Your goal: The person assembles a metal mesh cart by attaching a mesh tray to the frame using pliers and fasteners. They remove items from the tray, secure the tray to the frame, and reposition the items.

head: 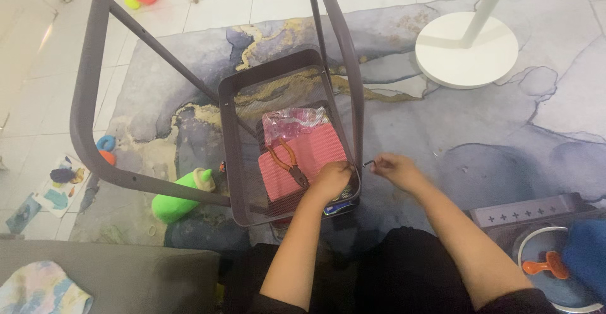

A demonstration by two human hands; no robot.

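Grey mesh basket (243,156) sits at the centre of the frame between grey metal frame tubes (85,93), over a marbled rug (505,131). Left hand (331,180) lies inside the basket at its right wall, fingers curled closed against the mesh; what they pinch cannot be made out. Right hand (394,169) is just outside that wall, fingers closed on a small hex key (368,162) touching the tube. Orange-handled pliers (287,162) lie on a red pouch (303,159) in the basket. Green toy (180,200) rests at lower left, white lamp base (467,52) at upper right
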